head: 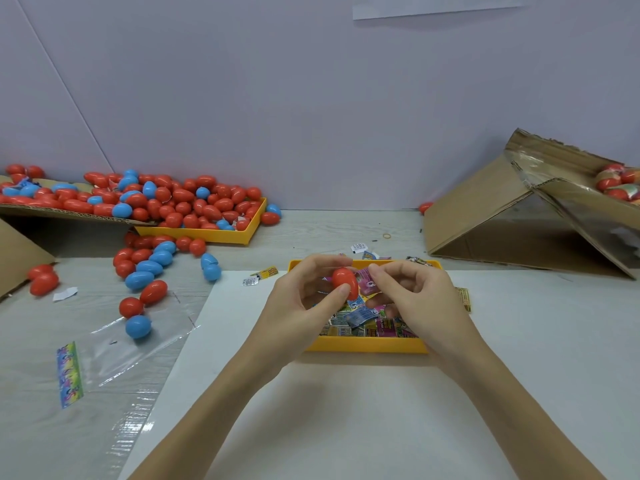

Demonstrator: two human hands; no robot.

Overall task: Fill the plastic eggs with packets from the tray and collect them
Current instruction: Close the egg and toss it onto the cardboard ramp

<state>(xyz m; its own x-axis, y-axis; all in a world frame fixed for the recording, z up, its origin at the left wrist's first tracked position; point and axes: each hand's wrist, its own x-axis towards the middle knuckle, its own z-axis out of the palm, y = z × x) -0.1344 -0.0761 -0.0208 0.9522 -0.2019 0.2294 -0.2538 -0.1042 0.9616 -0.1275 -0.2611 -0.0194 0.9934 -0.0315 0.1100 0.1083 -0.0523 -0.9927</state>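
Holding a red egg [345, 282] over the packet tray [367, 344], the left hand [304, 306] kept its grip closed around the shell, thumb on the near side and fingers curled over the far side. The right hand [412, 296] pinched at a pink packet [370, 283] just beside the egg, its grip narrow on that packet's edge. Whether the egg was already parted into halves could not be told from this angle; it looked whole from the front.

The tray sat at the middle of the bench [346, 427], on a white sheet, and it held a good heap of colourful packets [360, 318], so plenty of filling seemed left. A few stray packets [263, 275] lay on the bench just beyond the tray's far left corner.

Far left, a second yellow tray [204, 234] and a flattened cardboard flap [69, 213] carried a large pile of red and blue eggs [166, 202], with more of them spilled [149, 268] down the bench towards a clear plastic bag [138, 344]. Nothing showed whether these were filled.

Far right, a tilted cardboard box [502, 216] held a small cluster of eggs [616, 183] at its open end, which I judged to be the collected ones. If so, the task stood early: one egg was being filled, few were collected, and most of the pile still waited.
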